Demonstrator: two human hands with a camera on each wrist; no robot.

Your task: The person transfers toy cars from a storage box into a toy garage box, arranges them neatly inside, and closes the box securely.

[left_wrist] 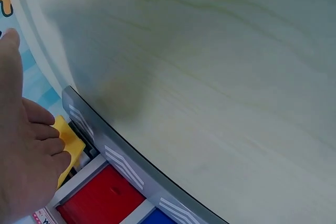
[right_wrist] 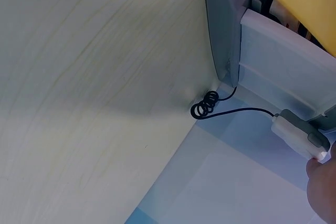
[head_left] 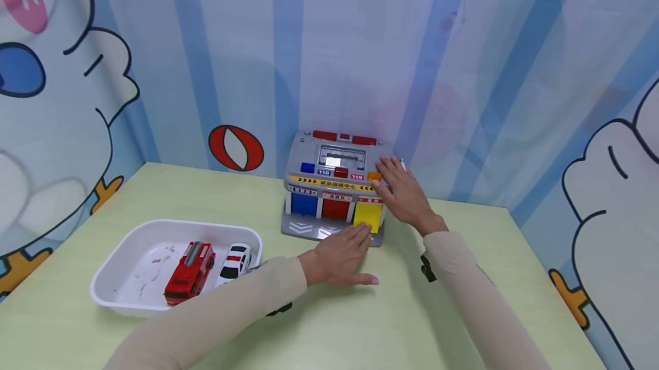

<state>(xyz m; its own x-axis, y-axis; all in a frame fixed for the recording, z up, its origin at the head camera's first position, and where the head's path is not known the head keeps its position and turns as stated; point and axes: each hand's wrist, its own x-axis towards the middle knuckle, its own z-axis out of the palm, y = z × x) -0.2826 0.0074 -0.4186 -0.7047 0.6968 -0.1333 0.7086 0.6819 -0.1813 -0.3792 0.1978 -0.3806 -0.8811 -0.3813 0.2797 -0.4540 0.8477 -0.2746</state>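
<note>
A grey toy emergency station [head_left: 304, 152] with blue, red and yellow doors stands against the curtain. My left hand [head_left: 340, 253] has its fingers extended onto the yellow door [head_left: 368, 215], thumb pointing away to the right. In the left wrist view that door tilts out from its frame under the fingertips. My right hand [head_left: 407, 195] rests with straight fingers over the station's upper right corner, beside the orange button [head_left: 374, 176]. A white and grey handset [right_wrist: 296, 136] on a coiled black cord [right_wrist: 205, 104] hangs at the station's side, close to my right hand.
A white tray [head_left: 123, 244] on the left of the table [head_left: 412, 313] holds a red fire truck [head_left: 190, 273] and a white car [head_left: 236, 261] with a red stripe. Behind the table hangs a blue striped curtain [head_left: 340, 61] with cartoon figures.
</note>
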